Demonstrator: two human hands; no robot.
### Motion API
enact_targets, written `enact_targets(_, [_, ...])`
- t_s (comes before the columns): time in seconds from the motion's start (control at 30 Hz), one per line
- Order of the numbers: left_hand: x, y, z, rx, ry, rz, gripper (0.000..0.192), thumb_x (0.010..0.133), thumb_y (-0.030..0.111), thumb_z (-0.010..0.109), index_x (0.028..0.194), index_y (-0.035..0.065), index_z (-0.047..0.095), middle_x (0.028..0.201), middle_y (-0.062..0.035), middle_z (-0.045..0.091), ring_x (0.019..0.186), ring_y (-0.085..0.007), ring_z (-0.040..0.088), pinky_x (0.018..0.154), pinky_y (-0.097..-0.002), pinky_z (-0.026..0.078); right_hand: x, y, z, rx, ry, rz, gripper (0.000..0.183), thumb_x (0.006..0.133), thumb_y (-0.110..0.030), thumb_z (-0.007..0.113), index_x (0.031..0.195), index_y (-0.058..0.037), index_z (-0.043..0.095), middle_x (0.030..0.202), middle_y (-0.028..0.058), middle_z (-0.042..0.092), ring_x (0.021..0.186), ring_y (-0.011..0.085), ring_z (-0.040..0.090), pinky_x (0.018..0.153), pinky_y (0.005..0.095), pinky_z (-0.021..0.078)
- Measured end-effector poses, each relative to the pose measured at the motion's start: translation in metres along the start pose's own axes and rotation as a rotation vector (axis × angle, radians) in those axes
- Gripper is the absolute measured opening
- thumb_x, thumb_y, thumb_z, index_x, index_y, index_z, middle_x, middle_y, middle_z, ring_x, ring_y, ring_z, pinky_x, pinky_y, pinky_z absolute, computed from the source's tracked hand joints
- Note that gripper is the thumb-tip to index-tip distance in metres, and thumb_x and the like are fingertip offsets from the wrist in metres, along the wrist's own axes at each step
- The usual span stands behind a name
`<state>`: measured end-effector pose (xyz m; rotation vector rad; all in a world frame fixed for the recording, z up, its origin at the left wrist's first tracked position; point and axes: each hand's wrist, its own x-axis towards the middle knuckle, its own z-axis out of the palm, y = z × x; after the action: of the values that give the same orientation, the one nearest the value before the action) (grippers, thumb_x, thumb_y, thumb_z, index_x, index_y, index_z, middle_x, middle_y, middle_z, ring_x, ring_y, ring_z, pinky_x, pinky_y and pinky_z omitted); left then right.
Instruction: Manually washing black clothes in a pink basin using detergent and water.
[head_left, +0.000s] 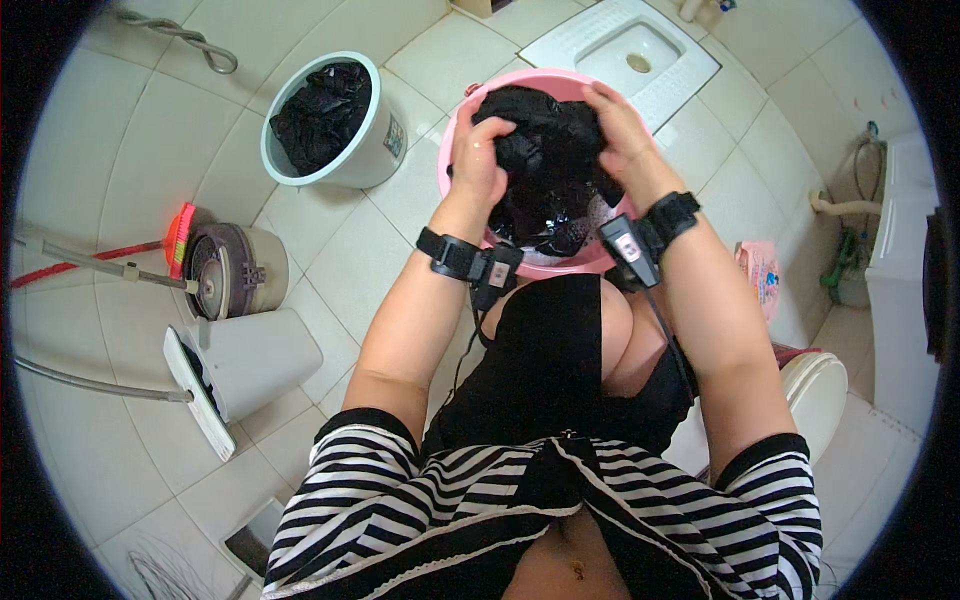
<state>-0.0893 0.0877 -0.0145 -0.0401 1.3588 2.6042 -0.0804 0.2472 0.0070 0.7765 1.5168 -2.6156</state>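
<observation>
A pink plastic basin (448, 142) stands on the floor before me. Wet black cloth (551, 150) is bunched up in it and rises to the level of the rim. Sudsy water (592, 214) shows at the near side of the basin. My left hand (480, 154) grips the cloth's left edge, thumb on top. On the opposite side my right hand (624, 131) clasps the cloth, its fingers over the far right edge. The underside of the cloth and the fingertips beneath it are hidden.
At the far left a pale bucket (386, 150) holds more black cloth. A squat toilet (559, 52) lies beyond the basin. Along the left wall are a mop bucket (266, 270), a red-handled brush (176, 240) and a grey bin (270, 360). A lidded white bucket (817, 405) stands right.
</observation>
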Motion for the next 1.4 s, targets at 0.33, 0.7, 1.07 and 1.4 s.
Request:
enact_targets(0.33, [0.010,-0.004,0.050,1.017,0.030,0.701,0.021,0.078,0.016,0.055,0.070,-0.0031,0.059,0.060,-0.0214,0.054,0.052,-0.0329,0.053,0.052,-0.0352,0.042,-0.019,0.025,0.041,-0.030,0.061,0.145,0.029,0.084,-0.025,0.043,0.089,0.0009,0.054,0.083,0.0120,0.055,0.073,0.0206,0.052,0.064,0.0345,0.0412])
enact_targets(0.7, [0.019,0.032,0.025,0.533,-0.546,-0.075,0.028,0.086,0.031,0.046,0.080,0.0060,0.056,0.072,0.0007,0.052,0.067,-0.0072,0.047,0.062,-0.0208,0.039,-0.020,-0.001,0.011,-1.072,-0.331,-0.894,0.094,0.059,-0.044,0.073,0.121,0.0114,0.029,0.117,0.0249,0.041,0.109,0.0302,0.042,0.095,0.0319,0.0309])
enact_targets(1.07, [-0.013,-0.018,-0.015,0.838,-0.283,0.338,0.064,0.063,0.016,0.071,0.117,0.0021,0.041,0.110,-0.0105,0.052,0.106,-0.0226,0.045,0.094,-0.0350,0.032,-0.022,-0.012,0.030,0.389,-0.414,0.102,0.020,0.078,-0.015,0.057,0.092,-0.0017,0.057,0.085,0.0094,0.061,0.073,0.0211,0.060,0.068,0.0318,0.0492])
enact_targets(1.4, [-0.005,0.004,0.014,-0.094,-0.077,0.064,0.053,0.063,-0.004,0.043,0.115,0.0011,0.039,0.115,-0.0169,0.044,0.102,-0.0242,0.046,0.086,-0.0306,0.039,-0.009,-0.007,0.012,0.517,0.148,0.131,0.036,0.083,-0.039,0.047,0.092,-0.0060,0.059,0.097,0.0080,0.061,0.091,0.0262,0.055,0.089,0.0406,0.0381])
